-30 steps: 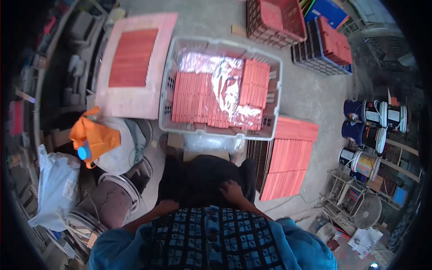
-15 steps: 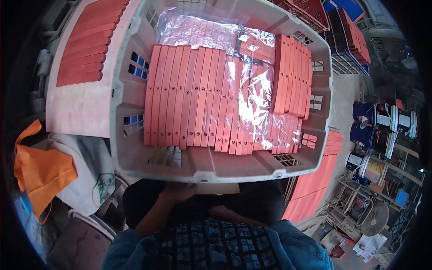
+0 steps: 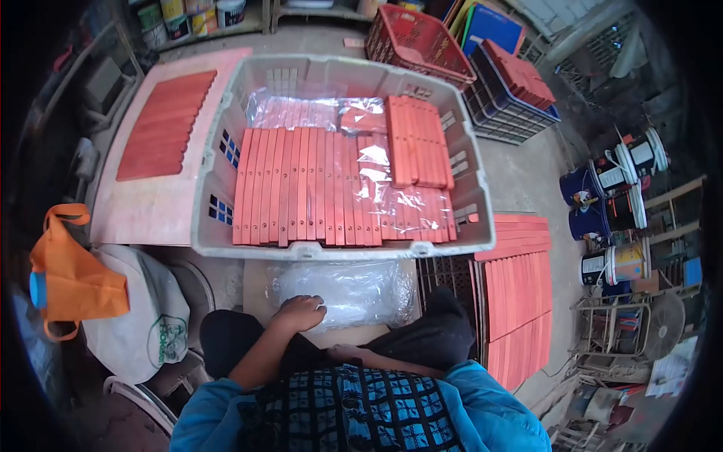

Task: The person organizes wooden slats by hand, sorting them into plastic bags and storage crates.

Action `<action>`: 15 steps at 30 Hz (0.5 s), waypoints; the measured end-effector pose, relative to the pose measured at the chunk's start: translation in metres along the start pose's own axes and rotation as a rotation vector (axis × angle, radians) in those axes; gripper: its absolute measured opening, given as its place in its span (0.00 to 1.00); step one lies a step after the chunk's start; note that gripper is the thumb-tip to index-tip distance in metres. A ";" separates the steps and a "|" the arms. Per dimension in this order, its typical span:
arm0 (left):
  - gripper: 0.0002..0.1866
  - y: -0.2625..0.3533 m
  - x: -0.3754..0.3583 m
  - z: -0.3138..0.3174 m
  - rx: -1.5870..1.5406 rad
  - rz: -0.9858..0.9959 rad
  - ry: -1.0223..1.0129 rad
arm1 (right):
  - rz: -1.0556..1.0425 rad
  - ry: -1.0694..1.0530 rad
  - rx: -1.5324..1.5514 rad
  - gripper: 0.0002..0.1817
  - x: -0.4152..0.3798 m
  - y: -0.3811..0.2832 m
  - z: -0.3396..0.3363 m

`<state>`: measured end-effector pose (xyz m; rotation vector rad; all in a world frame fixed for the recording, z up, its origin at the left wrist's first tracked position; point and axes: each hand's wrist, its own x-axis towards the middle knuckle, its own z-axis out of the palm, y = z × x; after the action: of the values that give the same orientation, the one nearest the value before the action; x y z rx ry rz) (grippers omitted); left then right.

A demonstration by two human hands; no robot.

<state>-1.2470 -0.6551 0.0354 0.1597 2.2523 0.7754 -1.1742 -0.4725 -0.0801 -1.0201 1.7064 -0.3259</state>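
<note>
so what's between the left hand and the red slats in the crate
In the head view, the clear plastic bags under the left hand, then the grey crate's near wall, lie before the red slats.

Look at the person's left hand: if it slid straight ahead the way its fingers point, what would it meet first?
The left hand already rests on the clear plastic bag. Going on, it would cross that bag and probably meet the near wall of the grey crate holding red strips, though depth is uncertain.

Workshop yard w/ crates [image 3: 343,248] of red slats [image 3: 301,196] (paint cans [image 3: 614,265] nearby).
</note>
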 end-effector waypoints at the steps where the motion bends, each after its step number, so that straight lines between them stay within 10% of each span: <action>1: 0.22 0.006 -0.002 0.001 0.010 0.015 0.015 | 0.043 0.059 0.004 0.16 -0.006 -0.007 -0.008; 15: 0.15 0.059 -0.050 0.003 -0.025 0.399 0.221 | 0.108 0.829 -0.072 0.17 -0.146 -0.071 -0.048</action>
<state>-1.2156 -0.6222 0.0976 0.5475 2.4514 1.0726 -1.1743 -0.4167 0.0798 -0.8901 2.5160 -0.6858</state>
